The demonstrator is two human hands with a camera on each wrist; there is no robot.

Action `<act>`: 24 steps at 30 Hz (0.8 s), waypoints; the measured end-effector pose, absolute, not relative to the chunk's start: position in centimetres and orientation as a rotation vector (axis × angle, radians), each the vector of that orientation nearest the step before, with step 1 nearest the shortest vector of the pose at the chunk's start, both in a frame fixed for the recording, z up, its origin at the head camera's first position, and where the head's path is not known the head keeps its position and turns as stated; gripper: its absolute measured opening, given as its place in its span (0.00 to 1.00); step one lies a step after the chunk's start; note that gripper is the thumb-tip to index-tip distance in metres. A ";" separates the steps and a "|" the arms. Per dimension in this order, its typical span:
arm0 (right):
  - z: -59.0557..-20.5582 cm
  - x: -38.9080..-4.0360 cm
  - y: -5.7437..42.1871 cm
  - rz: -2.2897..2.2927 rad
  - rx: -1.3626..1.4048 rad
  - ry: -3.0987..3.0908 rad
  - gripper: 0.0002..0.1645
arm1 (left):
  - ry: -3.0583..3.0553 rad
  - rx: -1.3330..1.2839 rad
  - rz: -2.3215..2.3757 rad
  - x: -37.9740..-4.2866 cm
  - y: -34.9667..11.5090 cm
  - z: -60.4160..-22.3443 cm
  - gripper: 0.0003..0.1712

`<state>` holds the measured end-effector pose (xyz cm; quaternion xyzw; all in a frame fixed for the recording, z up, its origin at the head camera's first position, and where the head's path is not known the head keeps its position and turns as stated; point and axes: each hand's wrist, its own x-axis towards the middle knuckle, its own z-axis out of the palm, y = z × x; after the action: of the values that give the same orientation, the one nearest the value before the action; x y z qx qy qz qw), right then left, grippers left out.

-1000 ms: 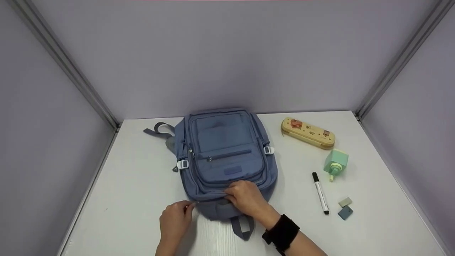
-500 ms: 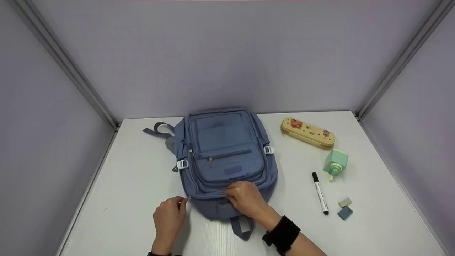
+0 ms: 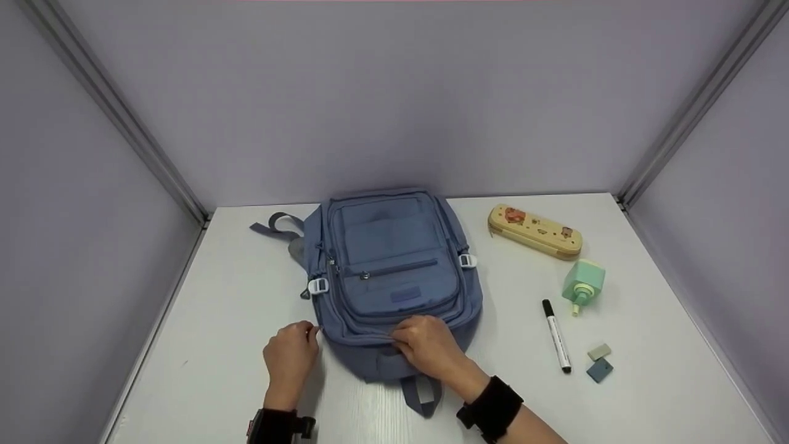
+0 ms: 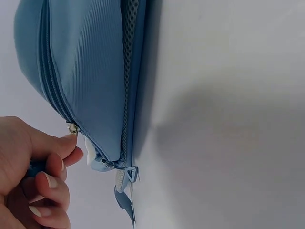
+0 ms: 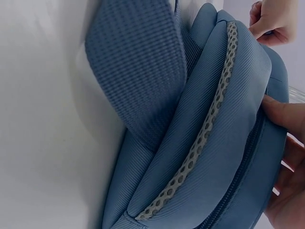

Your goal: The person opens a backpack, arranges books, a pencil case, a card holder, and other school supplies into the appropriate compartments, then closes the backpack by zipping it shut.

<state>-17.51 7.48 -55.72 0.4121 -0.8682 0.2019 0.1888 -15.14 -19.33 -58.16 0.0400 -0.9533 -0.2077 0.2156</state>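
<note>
A blue backpack (image 3: 394, 234) lies front side up on the white table, its top towards the person. At its near left corner my left hand (image 3: 291, 357) pinches a zipper pull (image 4: 73, 128) between thumb and finger, the other fingers curled. The zipper (image 4: 51, 78) runs along the bag's edge and looks closed behind the pull in the left wrist view. My right hand (image 3: 426, 345) grips the bag's top edge beside the carry handle (image 3: 391, 364), thumb on the zipper seam (image 5: 248, 162) and fingers over the front.
Right of the bag lie a yellow pencil case (image 3: 534, 232), a green bottle (image 3: 583, 282), a marker (image 3: 556, 336) and two small blocks, one pale (image 3: 598, 351) and one dark (image 3: 599, 370). A strap (image 3: 274, 229) trails out at the back left. Grey panels (image 3: 394, 92) enclose the table.
My left hand has drawn the zipper pull leftwards along the top edge, then away round the bag's left corner. My right hand keeps its grip in the same place.
</note>
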 end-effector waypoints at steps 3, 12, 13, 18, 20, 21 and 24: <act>-55.8 -17.5 7.6 0.578 1.159 -2.450 0.06 | -2.652 0.125 -0.557 -15.9 -19.5 -58.2 0.05; -55.8 -17.4 7.7 0.616 1.176 -2.448 0.06 | -2.662 0.137 -0.510 -18.4 -20.0 -58.9 0.08; -55.7 -17.4 7.7 0.616 1.178 -2.446 0.05 | -2.652 0.137 -0.507 -18.6 -20.1 -59.0 0.08; -55.6 -17.4 7.7 0.605 1.172 -2.441 0.05 | -2.590 0.138 -0.486 -19.9 -20.5 -59.7 0.07; -55.5 -17.3 7.7 0.601 1.167 -2.440 0.04 | -2.571 0.140 -0.485 -20.4 -20.6 -59.9 0.07; -55.5 -17.3 7.7 0.603 1.164 -2.439 0.04 | -2.562 0.140 -0.486 -20.7 -20.7 -60.1 0.07; -55.5 -17.2 7.7 0.616 1.161 -2.439 0.05 | -2.535 0.150 -0.485 -21.6 -20.9 -60.4 0.06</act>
<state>-17.24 7.71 -55.48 0.4120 -0.8651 0.2184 0.1846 -21.55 -20.93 -60.39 0.0557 -0.9428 -0.1803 0.2748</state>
